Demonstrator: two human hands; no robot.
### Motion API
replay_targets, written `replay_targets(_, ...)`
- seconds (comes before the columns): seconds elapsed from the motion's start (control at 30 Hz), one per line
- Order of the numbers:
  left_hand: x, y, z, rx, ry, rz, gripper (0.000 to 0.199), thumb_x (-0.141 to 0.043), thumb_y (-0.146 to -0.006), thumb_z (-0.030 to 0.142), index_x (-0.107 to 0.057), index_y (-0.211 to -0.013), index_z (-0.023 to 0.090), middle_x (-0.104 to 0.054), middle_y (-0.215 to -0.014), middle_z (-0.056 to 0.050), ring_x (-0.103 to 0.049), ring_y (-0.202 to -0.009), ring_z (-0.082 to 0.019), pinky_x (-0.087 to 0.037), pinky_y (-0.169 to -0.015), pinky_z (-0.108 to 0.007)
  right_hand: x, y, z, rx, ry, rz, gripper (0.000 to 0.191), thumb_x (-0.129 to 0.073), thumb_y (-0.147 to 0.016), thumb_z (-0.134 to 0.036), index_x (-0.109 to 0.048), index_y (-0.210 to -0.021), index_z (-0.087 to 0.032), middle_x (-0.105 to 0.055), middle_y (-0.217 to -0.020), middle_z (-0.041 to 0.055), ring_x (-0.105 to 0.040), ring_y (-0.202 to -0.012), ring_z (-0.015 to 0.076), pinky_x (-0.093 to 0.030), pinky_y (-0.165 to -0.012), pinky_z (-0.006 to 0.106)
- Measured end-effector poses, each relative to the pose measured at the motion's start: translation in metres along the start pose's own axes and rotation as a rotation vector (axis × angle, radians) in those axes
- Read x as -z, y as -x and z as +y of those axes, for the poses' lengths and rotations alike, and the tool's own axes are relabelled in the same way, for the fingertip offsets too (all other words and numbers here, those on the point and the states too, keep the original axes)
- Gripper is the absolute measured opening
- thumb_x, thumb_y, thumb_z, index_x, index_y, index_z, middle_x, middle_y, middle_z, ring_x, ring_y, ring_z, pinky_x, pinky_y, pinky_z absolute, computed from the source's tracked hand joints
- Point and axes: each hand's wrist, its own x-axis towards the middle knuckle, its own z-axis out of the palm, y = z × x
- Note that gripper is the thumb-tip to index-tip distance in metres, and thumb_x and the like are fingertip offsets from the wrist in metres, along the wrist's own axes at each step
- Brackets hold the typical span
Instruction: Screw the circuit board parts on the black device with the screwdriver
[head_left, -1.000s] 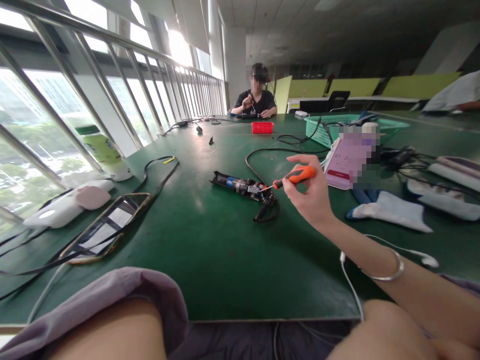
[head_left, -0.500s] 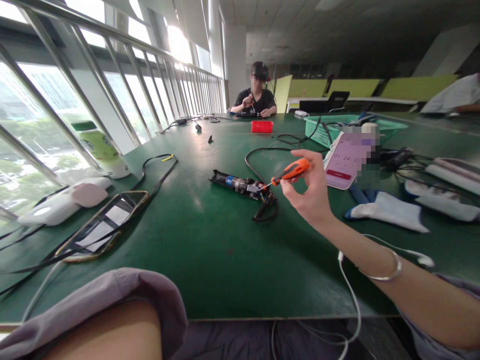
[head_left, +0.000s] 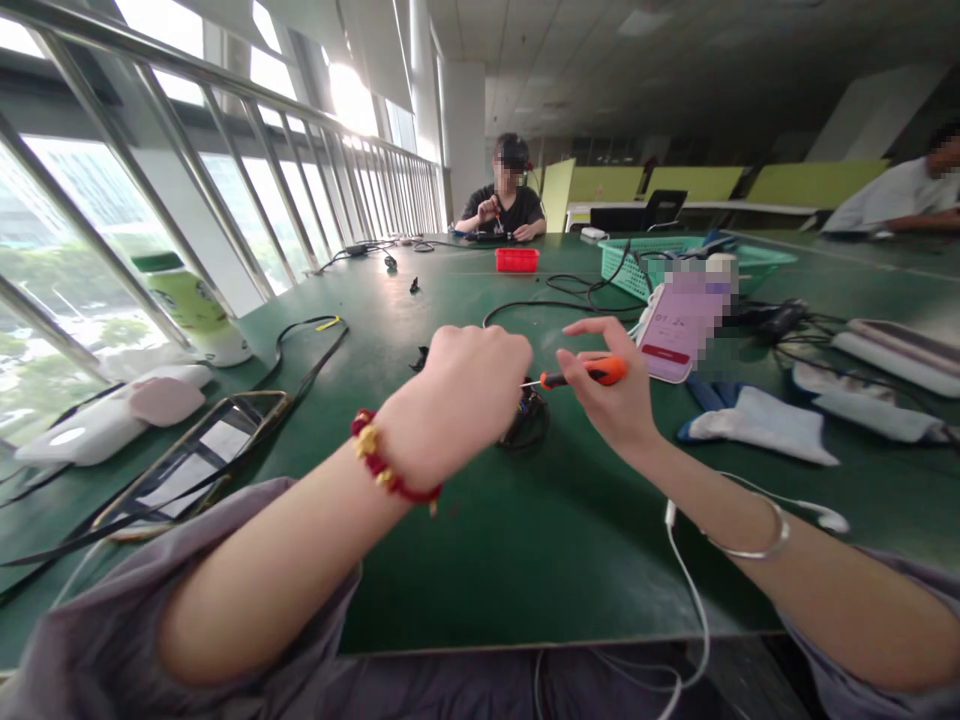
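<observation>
Device (head_left: 421, 359) parts show on the green desk (head_left: 420, 590), either side of the person's left hand (head_left: 459, 400), which hides most of the body. To do this step well, I judge, the body should be kept firm against the desk, the screwdriver (head_left: 602, 371) in line with whatever it meets, pressure light, and the loose wires (head_left: 531, 405) out of its path. The left hand lies back upward with fingertips out of sight, so I cannot tell how far its grip is closed or whether it clasps the device. The right hand (head_left: 621, 405) has a narrow grip, holding the screwdriver by its orange-and-black handle, one finger arched above it. Smallest of all, the thin shaft points at the wired end; its contact is hidden.
</observation>
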Motion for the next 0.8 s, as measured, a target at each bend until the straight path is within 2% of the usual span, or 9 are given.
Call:
replay_targets(0.07, -0.017, -0.039, -0.023, 0.041, -0.086, -0.074, 0.030, -0.056, -0.081, 0.028, -0.064, -0.108, 0.016, -0.065, -0.109, -0.013, -0.060, -0.104, -0.030, -0.047, -0.083, -0.037, 0.001, -0.001, -0.001, -0.008, 0.005, -0.014, 0.013, -0.058, -0.077, -0.029, -0.054, -0.087, -0.021, -0.049, -0.060, -0.0061, -0.048, -0.049, 0.0089, -0.039, -0.053, 0.025)
replay_targets(0.17, -0.056, -0.080, -0.059, -0.141, -0.027, -0.117, 0.066, -0.070, -0.069, 0.036, -0.050, -0.129, 0.020, -0.053, -0.133, -0.011, -0.048, -0.121, -0.030, -0.041, -0.095, -0.035, 0.002, -0.002, -0.001, 0.066, -0.054, 0.000, 0.030, -0.059, -0.071, -0.020, -0.050, -0.099, -0.022, -0.052, -0.069, -0.0051, -0.050, -0.055, 0.0098, -0.042, -0.056, 0.025)
replay_targets(0.23, -0.077, -0.093, -0.077, -0.203, 0.113, -0.186, 0.076, -0.071, -0.067, 0.041, -0.045, -0.135, 0.019, -0.051, -0.135, -0.010, -0.048, -0.121, -0.027, -0.041, -0.094, -0.031, 0.002, -0.002, 0.001, 0.086, -0.081, 0.002, 0.039, -0.061, -0.069, -0.019, -0.047, -0.105, -0.022, -0.052, -0.071, -0.0052, -0.050, -0.057, 0.0101, -0.043, -0.057, 0.025)
replay_targets(0.3, -0.089, -0.099, -0.087, -0.228, 0.204, -0.236, 0.069, -0.069, -0.067, 0.040, -0.051, -0.129, 0.016, -0.059, -0.126, -0.008, -0.055, -0.111, -0.025, -0.043, -0.087, -0.027, 0.003, -0.003, 0.002, 0.043, -0.060, -0.013, 0.030, -0.061, -0.072, -0.025, -0.050, -0.100, -0.022, -0.051, -0.067, -0.0060, -0.048, -0.053, 0.0092, -0.041, -0.056, 0.025)
replay_targets(0.4, -0.094, -0.102, -0.092, -0.246, 0.254, -0.270, 0.053, -0.066, -0.067, 0.045, -0.063, -0.112, 0.018, -0.068, -0.105, -0.004, -0.061, -0.092, -0.022, -0.043, -0.074, -0.025, 0.005, -0.003, 0.002, -0.004, -0.003, -0.025, 0.011, -0.055, -0.080, -0.032, -0.055, -0.079, -0.020, -0.049, -0.061, -0.0053, -0.045, -0.050, 0.0079, -0.038, -0.054, 0.025)
replay_targets(0.47, -0.093, -0.102, -0.092, -0.231, 0.259, -0.255, 0.051, -0.064, -0.066, 0.052, -0.065, -0.106, 0.020, -0.069, -0.098, -0.002, -0.061, -0.087, -0.021, -0.042, -0.070, -0.025, 0.005, -0.003, 0.002, 0.027, -0.019, -0.020, 0.008, -0.055, -0.078, -0.027, -0.055, -0.082, -0.021, -0.050, -0.064, -0.0049, -0.045, -0.052, 0.0081, -0.039, -0.055, 0.024)
replay_targets(0.6, -0.096, -0.098, -0.088, -0.193, 0.219, -0.197, 0.052, -0.060, -0.067, 0.061, -0.065, -0.100, 0.021, -0.069, -0.094, -0.002, -0.061, -0.083, -0.021, -0.039, -0.067, -0.026, 0.006, -0.004, 0.005, 0.052, -0.055, -0.009, 0.037, -0.062, -0.070, -0.024, -0.049, -0.104, -0.022, -0.054, -0.073, -0.0046, -0.049, -0.057, 0.0097, -0.042, -0.058, 0.025)
replay_targets(0.7, -0.107, -0.094, -0.079, -0.108, 0.189, -0.071, 0.053, -0.050, -0.073, 0.068, -0.064, -0.092, 0.021, -0.068, -0.088, -0.003, -0.061, -0.080, -0.022, -0.039, -0.067, -0.028, 0.006, -0.007, 0.009, -0.039, 0.031, -0.031, 0.020, -0.060, -0.076, -0.036, -0.054, -0.088, -0.021, -0.053, -0.064, -0.0046, -0.050, -0.056, 0.0105, -0.041, -0.060, 0.026)
replay_targets(0.8, -0.117, -0.092, -0.071, -0.031, 0.167, 0.097, 0.055, -0.043, -0.078, 0.069, -0.062, -0.092, 0.019, -0.066, -0.095, -0.007, -0.060, -0.088, -0.025, -0.041, -0.071, -0.030, 0.006, -0.011, 0.016, -0.078, 0.067, -0.066, 0.019, -0.055, -0.080, -0.038, -0.055, -0.074, -0.020, -0.052, -0.060, -0.0041, -0.049, -0.055, 0.0101, -0.039, -0.059, 0.026)
